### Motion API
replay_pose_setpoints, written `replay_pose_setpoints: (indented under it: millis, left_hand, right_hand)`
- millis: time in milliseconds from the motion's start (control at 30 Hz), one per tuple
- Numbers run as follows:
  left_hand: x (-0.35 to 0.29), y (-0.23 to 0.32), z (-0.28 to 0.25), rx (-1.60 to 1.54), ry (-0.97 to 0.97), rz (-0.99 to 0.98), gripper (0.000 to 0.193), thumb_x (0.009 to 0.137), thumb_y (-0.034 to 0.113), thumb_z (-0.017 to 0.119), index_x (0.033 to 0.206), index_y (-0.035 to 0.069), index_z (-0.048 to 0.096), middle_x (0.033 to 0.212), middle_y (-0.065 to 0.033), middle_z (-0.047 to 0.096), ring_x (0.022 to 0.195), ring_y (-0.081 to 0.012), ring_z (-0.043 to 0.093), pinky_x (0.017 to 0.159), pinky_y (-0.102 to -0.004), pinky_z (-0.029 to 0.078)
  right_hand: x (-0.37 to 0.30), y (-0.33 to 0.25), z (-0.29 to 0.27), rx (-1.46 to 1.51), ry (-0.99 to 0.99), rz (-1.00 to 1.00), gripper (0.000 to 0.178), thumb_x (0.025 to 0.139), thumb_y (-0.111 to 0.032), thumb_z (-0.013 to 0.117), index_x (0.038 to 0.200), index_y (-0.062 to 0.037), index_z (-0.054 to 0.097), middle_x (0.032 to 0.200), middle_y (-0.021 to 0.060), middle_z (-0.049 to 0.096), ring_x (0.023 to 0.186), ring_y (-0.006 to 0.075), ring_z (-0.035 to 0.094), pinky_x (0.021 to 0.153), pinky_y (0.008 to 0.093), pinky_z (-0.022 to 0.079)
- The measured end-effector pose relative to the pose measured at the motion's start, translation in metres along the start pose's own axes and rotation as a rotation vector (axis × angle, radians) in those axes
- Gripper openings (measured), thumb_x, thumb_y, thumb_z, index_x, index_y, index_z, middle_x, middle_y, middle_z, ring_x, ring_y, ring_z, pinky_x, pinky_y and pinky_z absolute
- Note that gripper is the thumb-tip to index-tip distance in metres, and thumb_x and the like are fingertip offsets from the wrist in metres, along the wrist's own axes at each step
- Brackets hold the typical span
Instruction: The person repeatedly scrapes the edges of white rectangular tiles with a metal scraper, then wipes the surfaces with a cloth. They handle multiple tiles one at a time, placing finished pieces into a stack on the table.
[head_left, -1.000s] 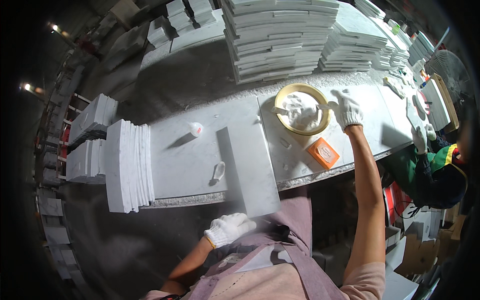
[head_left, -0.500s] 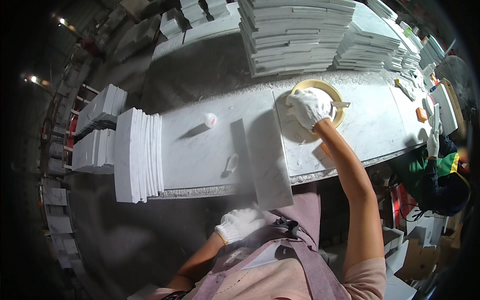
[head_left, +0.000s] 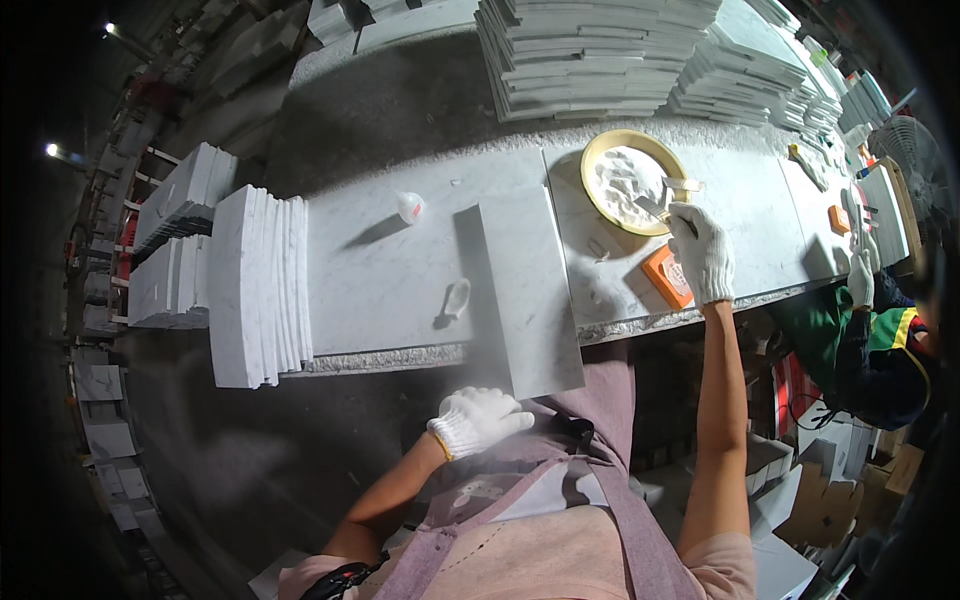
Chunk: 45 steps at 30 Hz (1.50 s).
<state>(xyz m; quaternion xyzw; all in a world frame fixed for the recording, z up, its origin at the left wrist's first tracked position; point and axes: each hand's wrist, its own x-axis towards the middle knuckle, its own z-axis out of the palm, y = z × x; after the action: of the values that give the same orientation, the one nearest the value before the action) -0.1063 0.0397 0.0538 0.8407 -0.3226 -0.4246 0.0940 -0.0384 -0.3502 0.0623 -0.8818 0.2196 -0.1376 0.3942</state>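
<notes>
Scraper with flat grey blade (head_left: 651,208) gripped by fingers of white-gloved right hand (head_left: 703,254), blade reaching into round pale-yellow bowl (head_left: 588,180) of white material on white marble counter (head_left: 380,275). Orange rectangular box (head_left: 668,278) just beside right wrist. White-gloved left hand (head_left: 480,421) near front end of long pale-grey stone slab (head_left: 532,310), which overhangs counter edge; left fingers partly bent, can't tell if grasping anything.

The right arm (head_left: 722,390) crosses the surface's (head_left: 385,285) near edge, right hand (head_left: 704,250) curled; the left arm (head_left: 390,492) bends, left hand (head_left: 476,422) short of it.
</notes>
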Motion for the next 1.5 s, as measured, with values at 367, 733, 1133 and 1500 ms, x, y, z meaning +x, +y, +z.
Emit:
replay_pose_setpoints:
  millis: [367, 733, 1133, 1500]
  left_hand:
    - [0.000, -0.001, 0.007, 0.016, 0.034, 0.002, 0.051, 0.102, 0.060, 0.055, 0.108, 0.016, 0.081, 0.106, -0.0142, 0.078, 0.101, -0.0343, 0.074, 0.093, -0.0466, 0.058]
    - [0.000, 0.002, 0.004, 0.028, 0.047, 0.005, 0.056, 0.104, 0.062, 0.051, 0.099, 0.014, 0.081, 0.101, -0.0151, 0.078, 0.097, -0.0354, 0.076, 0.087, -0.0484, 0.060]
    - [-0.011, 0.001, 0.001, -0.012, 0.210, 0.065, 0.054, 0.103, 0.059, 0.054, 0.092, 0.011, 0.079, 0.096, -0.0146, 0.077, 0.092, -0.0363, 0.075, 0.084, -0.0502, 0.059]
    - [-0.005, 0.010, -0.008, 0.020, 0.009, -0.008, 0.048, 0.102, 0.057, 0.057, 0.105, 0.014, 0.079, 0.104, -0.0147, 0.076, 0.100, -0.0355, 0.074, 0.091, -0.0481, 0.057]
  right_hand:
    - [-0.028, 0.007, 0.040, 0.602, -0.058, 0.296, 0.034, 0.104, -0.016, 0.073, 0.138, -0.0091, 0.072, 0.105, -0.0002, 0.075, 0.082, 0.0076, 0.069, 0.059, 0.0215, 0.051]
    - [-0.038, 0.000, 0.052, 1.018, -0.254, 0.491, 0.029, 0.105, -0.019, 0.073, 0.127, -0.0009, 0.068, 0.096, 0.0046, 0.070, 0.074, 0.0094, 0.066, 0.056, 0.0197, 0.051]
    - [-0.063, -0.012, 0.087, 1.371, -0.466, 0.510, 0.035, 0.110, -0.018, 0.064, 0.139, 0.0010, 0.061, 0.091, 0.0008, 0.062, 0.076, 0.0067, 0.064, 0.062, 0.0201, 0.058]
    - [-0.025, 0.007, 0.030, 0.305, -0.017, 0.166, 0.033, 0.102, -0.011, 0.072, 0.134, -0.0036, 0.074, 0.089, 0.0034, 0.072, 0.067, 0.0060, 0.060, 0.056, 0.0247, 0.051]
